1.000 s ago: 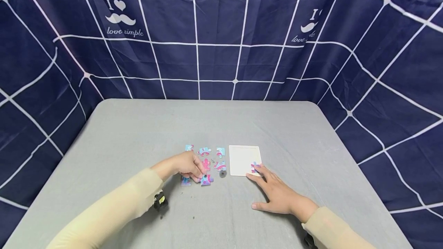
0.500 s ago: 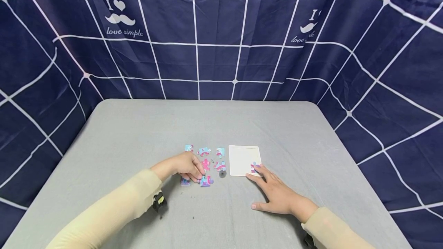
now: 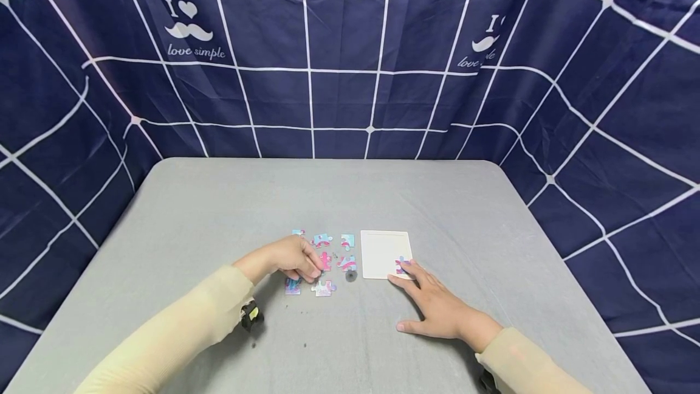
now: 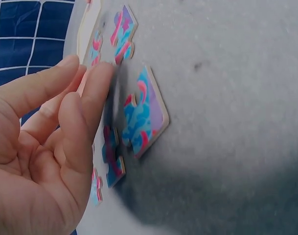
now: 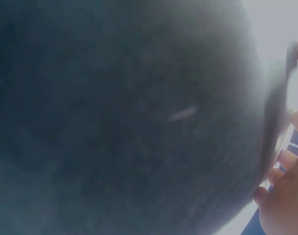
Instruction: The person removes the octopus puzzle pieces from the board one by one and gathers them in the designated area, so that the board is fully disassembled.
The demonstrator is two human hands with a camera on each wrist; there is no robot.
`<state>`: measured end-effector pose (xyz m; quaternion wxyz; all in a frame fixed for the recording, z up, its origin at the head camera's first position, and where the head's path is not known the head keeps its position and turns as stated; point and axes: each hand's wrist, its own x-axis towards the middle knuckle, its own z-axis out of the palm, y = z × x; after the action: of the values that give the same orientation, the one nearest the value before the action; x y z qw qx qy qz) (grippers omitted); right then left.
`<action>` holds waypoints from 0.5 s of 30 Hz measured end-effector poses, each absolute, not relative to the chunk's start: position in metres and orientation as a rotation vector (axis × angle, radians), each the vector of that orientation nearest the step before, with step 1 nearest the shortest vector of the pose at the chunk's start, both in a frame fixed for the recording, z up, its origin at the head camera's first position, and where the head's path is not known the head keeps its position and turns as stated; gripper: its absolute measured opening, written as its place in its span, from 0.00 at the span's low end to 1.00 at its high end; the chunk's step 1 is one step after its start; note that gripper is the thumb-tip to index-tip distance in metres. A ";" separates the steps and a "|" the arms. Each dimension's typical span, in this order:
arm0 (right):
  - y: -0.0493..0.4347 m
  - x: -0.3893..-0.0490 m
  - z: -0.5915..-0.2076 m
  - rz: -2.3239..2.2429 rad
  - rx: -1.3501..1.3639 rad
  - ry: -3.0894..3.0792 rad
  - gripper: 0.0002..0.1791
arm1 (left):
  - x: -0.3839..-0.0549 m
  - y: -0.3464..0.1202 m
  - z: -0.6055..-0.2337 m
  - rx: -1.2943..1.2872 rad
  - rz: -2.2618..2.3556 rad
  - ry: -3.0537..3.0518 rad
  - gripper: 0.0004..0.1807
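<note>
My left hand hovers over the left part of a group of jigsaw pieces, its fingers loosely bent and nothing visible between them. Just in front of its fingertips lies a jigsaw piece with a pale sheen. A blue and purple corner piece shows near the fingers in the left wrist view, beside a darker, shaded piece. On the right, my right hand is spread, its fingertips at the near right corner of a white square puzzle tray. One jigsaw piece sits in that corner, partly covered by the fingers.
Other pieces lie flat between hand and tray, among them a pink one and a blue and pink one. A dark round spot marks the grey table. Navy curtains surround the table's back and sides.
My left hand has let go of the lower middle jigsaw piece and drawn slightly back and away from it. That piece now lies uncovered. The right hand keeps its place at the tray.
</note>
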<state>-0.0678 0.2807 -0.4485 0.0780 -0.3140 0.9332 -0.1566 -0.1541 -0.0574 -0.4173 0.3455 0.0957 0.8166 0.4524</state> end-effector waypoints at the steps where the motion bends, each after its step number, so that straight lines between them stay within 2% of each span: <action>1: 0.281 -0.068 -0.448 -0.473 -0.941 2.794 0.47 | -0.154 -0.057 -0.418 0.249 1.180 2.115 0.08; 15: 0.280 -0.067 -0.449 -0.481 -0.956 2.815 0.46 | -0.153 -0.050 -0.425 0.286 1.234 2.080 0.08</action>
<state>-0.0667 0.2803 -0.4494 0.0647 -0.3168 0.9328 -0.1594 -0.1531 -0.0496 -0.4249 0.3457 0.1101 0.8014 0.4755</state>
